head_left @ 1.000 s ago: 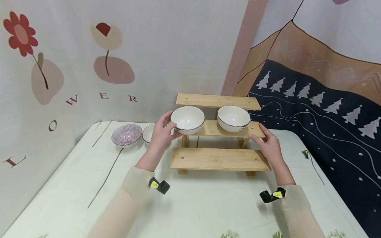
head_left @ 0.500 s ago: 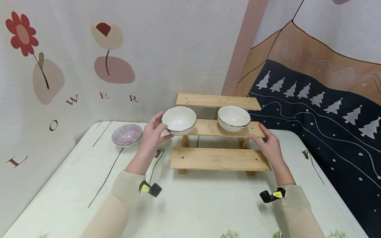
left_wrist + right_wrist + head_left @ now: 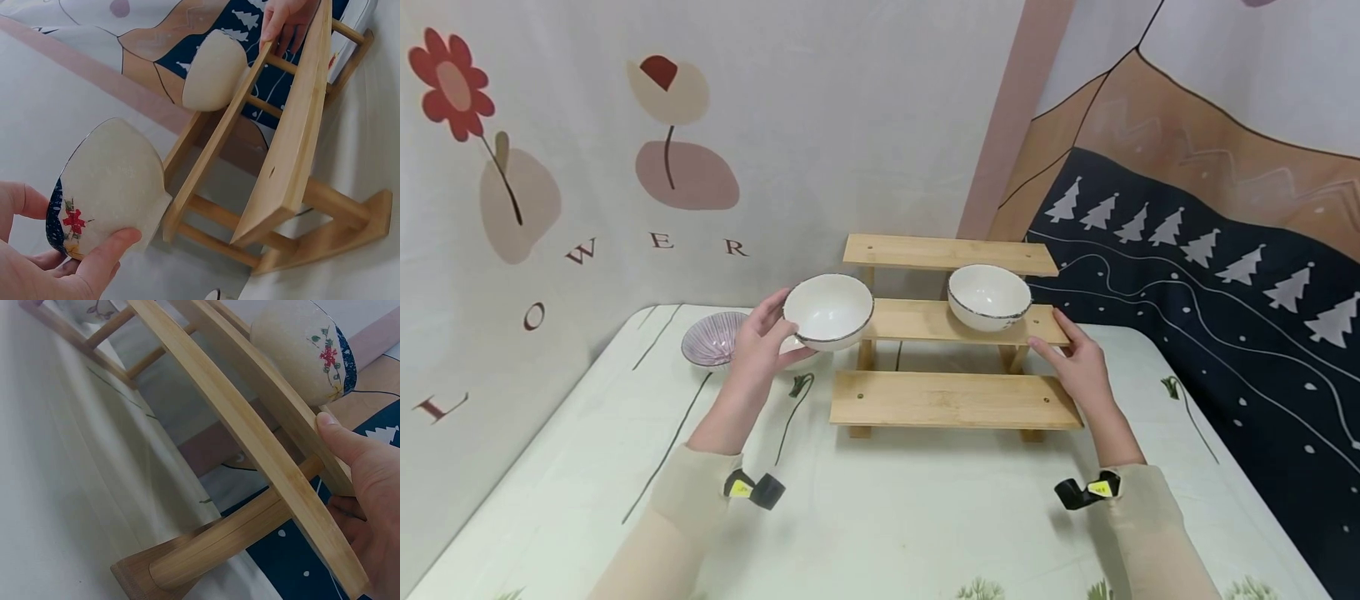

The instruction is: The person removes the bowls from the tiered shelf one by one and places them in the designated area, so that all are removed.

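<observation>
fingers and thumb of your left hand (image 3: 758,343) pinch the left side of a white bowl (image 3: 831,310), held near the left end of the middle board (image 3: 910,321) of the wooden stand (image 3: 955,402); you cannot tell whether they touch. your right hand (image 3: 1080,358) grips that board's right end, thumb on top. near it, a second bowl (image 3: 989,297) sits upright on the board. left on the table (image 3: 910,517), your purple bowl (image 3: 706,340) is partly hidden.
</observation>
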The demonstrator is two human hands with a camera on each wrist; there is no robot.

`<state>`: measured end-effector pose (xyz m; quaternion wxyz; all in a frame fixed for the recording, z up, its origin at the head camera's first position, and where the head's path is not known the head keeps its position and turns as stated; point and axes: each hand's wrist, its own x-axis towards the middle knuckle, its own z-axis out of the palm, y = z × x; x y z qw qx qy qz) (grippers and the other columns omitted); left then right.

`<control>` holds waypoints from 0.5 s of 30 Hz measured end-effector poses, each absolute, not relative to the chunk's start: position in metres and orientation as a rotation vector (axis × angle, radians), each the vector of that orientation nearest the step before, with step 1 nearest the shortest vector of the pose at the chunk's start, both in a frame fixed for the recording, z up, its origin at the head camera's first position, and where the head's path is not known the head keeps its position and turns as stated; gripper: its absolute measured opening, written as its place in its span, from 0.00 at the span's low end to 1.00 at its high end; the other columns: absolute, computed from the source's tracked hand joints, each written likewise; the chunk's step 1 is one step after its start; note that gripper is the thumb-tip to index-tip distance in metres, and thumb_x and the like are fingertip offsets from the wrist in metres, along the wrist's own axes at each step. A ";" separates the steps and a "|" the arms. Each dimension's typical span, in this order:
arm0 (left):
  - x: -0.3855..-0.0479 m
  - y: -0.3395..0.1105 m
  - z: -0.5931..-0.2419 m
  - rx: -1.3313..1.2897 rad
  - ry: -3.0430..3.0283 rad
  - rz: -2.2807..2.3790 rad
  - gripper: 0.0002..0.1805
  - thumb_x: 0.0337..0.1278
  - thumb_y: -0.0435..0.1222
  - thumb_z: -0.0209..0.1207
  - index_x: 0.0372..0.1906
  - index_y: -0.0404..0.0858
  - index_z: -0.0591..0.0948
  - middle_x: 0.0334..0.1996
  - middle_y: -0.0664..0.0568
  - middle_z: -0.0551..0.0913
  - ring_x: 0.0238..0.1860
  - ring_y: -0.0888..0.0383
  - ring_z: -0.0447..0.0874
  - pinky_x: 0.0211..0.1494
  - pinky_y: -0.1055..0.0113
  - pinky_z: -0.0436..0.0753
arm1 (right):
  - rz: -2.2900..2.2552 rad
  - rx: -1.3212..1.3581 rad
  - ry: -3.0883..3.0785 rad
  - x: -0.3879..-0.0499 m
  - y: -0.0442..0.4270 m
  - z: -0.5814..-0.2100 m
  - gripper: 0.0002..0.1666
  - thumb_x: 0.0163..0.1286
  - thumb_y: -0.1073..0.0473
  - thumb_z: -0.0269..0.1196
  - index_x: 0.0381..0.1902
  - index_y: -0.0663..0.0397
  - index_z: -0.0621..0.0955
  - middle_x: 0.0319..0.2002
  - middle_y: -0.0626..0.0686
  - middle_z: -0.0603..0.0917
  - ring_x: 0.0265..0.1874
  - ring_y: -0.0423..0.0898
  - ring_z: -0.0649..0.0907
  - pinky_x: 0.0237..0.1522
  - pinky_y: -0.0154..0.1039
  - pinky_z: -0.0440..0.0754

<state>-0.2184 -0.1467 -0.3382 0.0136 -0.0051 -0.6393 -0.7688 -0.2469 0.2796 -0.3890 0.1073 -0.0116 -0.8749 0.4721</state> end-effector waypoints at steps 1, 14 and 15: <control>-0.217 -0.148 -0.338 -0.018 -1.993 -2.394 0.34 0.66 0.25 0.43 0.78 0.38 0.57 0.79 0.47 0.56 0.74 0.47 0.62 0.47 0.70 0.89 | 1.387 -0.035 -2.578 -0.247 0.280 -0.389 0.50 0.70 0.43 0.64 0.79 0.56 0.55 0.78 0.61 0.56 0.76 0.59 0.61 0.76 0.53 0.62; -0.200 -0.167 -0.335 0.015 -2.027 -2.361 0.34 0.67 0.25 0.42 0.78 0.39 0.56 0.80 0.48 0.54 0.75 0.49 0.60 0.48 0.73 0.88 | 1.402 -0.030 -2.574 -0.247 0.280 -0.389 0.50 0.70 0.43 0.64 0.79 0.56 0.54 0.79 0.61 0.56 0.77 0.58 0.61 0.77 0.53 0.62; -0.199 -0.168 -0.335 0.014 -2.032 -2.359 0.35 0.67 0.25 0.41 0.78 0.39 0.55 0.80 0.48 0.54 0.75 0.50 0.60 0.48 0.74 0.88 | 1.399 -0.030 -2.574 -0.248 0.280 -0.389 0.50 0.70 0.42 0.64 0.79 0.56 0.54 0.79 0.61 0.56 0.77 0.58 0.61 0.76 0.53 0.62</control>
